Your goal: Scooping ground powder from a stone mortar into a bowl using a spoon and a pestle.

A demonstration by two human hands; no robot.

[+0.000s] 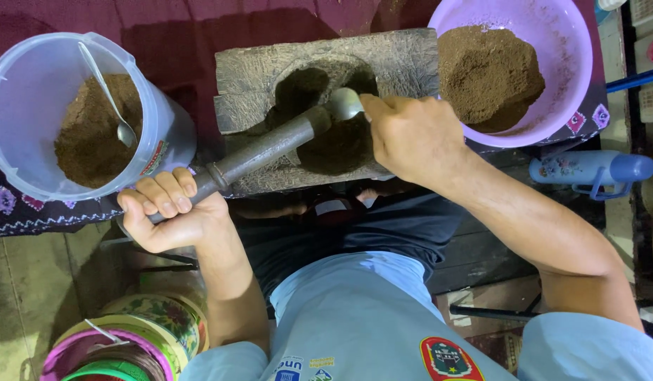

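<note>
Scooping ground brown powder [340, 148] from stone mortar [326, 70]: right hand [411, 137] pinching spoon [345, 104], left hand [172, 212] clenched around pestle [263, 149]. Next, probably a level lift toward purple bowl [573, 63] at two o'clock.

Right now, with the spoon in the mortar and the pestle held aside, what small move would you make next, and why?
Probably scoop and lift. The right hand has the spoon down in the mortar, whose hollow holds dark ground powder. The left hand tilts the pestle toward the hollow's left side, so the spoon has room. The purple bowl beside it already holds similar powder.
</note>
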